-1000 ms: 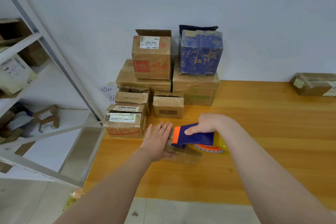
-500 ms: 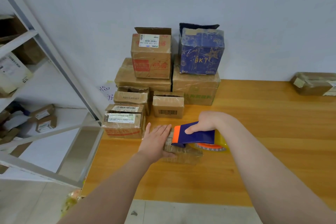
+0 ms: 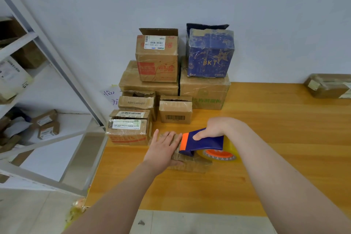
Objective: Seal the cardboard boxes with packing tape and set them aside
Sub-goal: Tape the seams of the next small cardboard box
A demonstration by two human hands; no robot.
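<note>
A: Where do we have our hands?

B: Our left hand [image 3: 163, 148] lies flat, fingers straight, on the small cardboard box [image 3: 191, 164] near the left edge of the tabletop [image 3: 266, 138], likely pinning it against sliding. Our right hand [image 3: 212, 129] is wrapped round the tape dispenser [image 3: 201, 143], its orange nose on the box top.

A: And the rest?

B: The other boxes [image 3: 157, 57] sit piled at the back left corner.

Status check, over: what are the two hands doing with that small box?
Left hand flat on small box, pressing it down. Right hand grips tape dispenser, nose on the box top. Stacked boxes behind, not blocking.
</note>
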